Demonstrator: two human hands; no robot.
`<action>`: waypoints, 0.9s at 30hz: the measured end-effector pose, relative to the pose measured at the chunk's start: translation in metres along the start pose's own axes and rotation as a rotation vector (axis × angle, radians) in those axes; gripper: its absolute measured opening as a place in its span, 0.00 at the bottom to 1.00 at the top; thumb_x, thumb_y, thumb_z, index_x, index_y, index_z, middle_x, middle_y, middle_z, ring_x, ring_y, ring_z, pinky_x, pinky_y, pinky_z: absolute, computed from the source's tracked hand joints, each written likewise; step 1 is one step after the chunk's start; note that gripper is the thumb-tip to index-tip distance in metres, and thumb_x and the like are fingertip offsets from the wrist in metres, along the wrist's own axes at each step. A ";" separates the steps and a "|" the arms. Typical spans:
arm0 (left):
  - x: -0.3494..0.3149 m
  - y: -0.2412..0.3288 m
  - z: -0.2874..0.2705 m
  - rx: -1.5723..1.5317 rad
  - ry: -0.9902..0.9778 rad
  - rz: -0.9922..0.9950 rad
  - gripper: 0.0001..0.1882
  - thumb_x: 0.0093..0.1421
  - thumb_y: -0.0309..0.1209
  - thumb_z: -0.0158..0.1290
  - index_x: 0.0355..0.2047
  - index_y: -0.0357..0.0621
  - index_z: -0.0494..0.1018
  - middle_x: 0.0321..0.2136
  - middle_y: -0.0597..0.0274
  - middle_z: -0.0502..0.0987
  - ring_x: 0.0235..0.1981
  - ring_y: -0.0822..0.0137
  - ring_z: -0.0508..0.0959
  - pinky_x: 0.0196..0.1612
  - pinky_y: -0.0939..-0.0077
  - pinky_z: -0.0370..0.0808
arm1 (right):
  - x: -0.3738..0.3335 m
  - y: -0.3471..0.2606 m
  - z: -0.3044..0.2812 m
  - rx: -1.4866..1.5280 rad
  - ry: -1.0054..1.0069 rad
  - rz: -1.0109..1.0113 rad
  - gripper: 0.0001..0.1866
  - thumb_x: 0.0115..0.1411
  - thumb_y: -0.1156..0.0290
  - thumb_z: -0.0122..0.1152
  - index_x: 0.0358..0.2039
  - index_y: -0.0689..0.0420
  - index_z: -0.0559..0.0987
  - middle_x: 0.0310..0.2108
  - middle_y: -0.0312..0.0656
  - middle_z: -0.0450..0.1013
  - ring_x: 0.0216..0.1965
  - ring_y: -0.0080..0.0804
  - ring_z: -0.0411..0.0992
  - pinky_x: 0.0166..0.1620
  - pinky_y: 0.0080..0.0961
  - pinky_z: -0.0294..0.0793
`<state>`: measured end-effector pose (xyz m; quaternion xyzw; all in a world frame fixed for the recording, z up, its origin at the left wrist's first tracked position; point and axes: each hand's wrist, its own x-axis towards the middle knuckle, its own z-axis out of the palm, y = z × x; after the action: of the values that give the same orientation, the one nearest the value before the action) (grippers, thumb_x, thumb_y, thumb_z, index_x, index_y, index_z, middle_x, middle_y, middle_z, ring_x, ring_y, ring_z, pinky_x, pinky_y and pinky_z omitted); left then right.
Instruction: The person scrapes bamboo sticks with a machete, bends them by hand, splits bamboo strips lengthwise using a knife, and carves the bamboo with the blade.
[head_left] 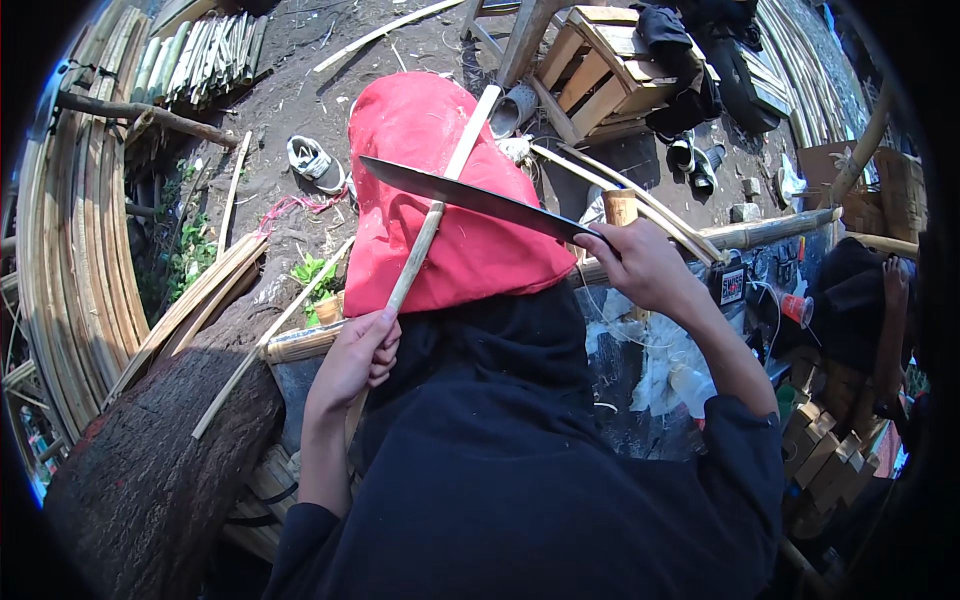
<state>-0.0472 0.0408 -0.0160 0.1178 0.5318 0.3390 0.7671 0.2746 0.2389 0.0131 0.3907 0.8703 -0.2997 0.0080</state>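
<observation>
My left hand [352, 368] is closed around the lower end of a bamboo strip [420, 248], which slants up and away to the right. In my right hand [645, 268] is a machete [470, 198]; its handle is mostly hidden by the fingers. The long dark blade points left and crosses over the strip near its middle. Whether the edge cuts into the bamboo, I cannot tell. Beneath both lies a red cloth [400, 125], draped over my lap and speckled with pale shavings.
Long bamboo strips [85, 240] are bundled at the left, beside a thick trunk [170, 470]. A bamboo pole [770, 230] runs at the right. Ahead are a shoe [315, 163] and a wooden crate [610, 75]. Another person's arm [893, 320] shows at the far right.
</observation>
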 end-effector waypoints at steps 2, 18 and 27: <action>-0.002 -0.001 0.010 0.240 0.197 0.076 0.21 0.75 0.45 0.40 0.27 0.46 0.64 0.15 0.76 0.58 0.12 0.83 0.54 0.15 0.84 0.51 | 0.010 0.010 -0.005 0.016 0.010 0.190 0.19 0.71 0.56 0.50 0.38 0.58 0.82 0.19 0.53 0.71 0.24 0.53 0.72 0.31 0.44 0.68; -0.009 0.001 0.027 0.813 0.491 0.266 0.21 0.73 0.41 0.43 0.32 0.33 0.69 0.15 0.54 0.63 0.17 0.64 0.65 0.25 0.64 0.62 | 0.028 0.021 -0.002 0.182 0.124 0.229 0.19 0.71 0.61 0.51 0.35 0.66 0.78 0.18 0.50 0.70 0.19 0.41 0.69 0.27 0.36 0.66; -0.009 0.000 0.031 0.815 0.494 0.272 0.20 0.74 0.40 0.42 0.34 0.33 0.70 0.18 0.49 0.66 0.19 0.63 0.67 0.27 0.63 0.64 | 0.029 0.039 0.013 0.216 0.207 0.230 0.19 0.71 0.57 0.51 0.37 0.61 0.80 0.16 0.54 0.68 0.20 0.52 0.68 0.27 0.40 0.66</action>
<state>-0.0213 0.0412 0.0032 0.3928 0.7668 0.2183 0.4584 0.2782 0.2719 -0.0245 0.5149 0.7788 -0.3468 -0.0894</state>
